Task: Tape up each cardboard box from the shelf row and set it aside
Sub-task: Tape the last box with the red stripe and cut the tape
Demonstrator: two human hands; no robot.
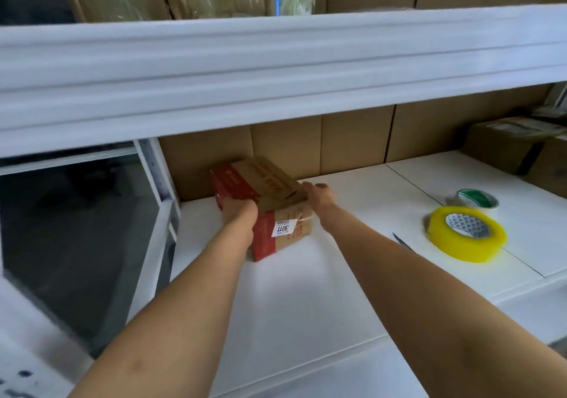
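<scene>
A small brown cardboard box (pixel 270 189) with red tape bands and a white label reading 3011 sits at the back left of the white shelf (pixel 294 290). Both my arms reach in to it. My left hand (pixel 241 213) grips its left near side, fingers hidden against the box. My right hand (pixel 319 196) holds its right top edge, fingers partly hidden behind the box. A yellow tape roll (pixel 466 235) lies flat on the shelf to the right, with a smaller green-and-white tape roll (pixel 477 199) just behind it.
A white shelf beam (pixel 276 72) hangs low over the box. Flat cardboard (pixel 352 140) lines the shelf's back. More cardboard boxes (pixel 515 146) stand at the far right. A thin dark blade-like item (pixel 402 241) lies beside my right forearm. A white upright post (pixel 159 183) borders the left.
</scene>
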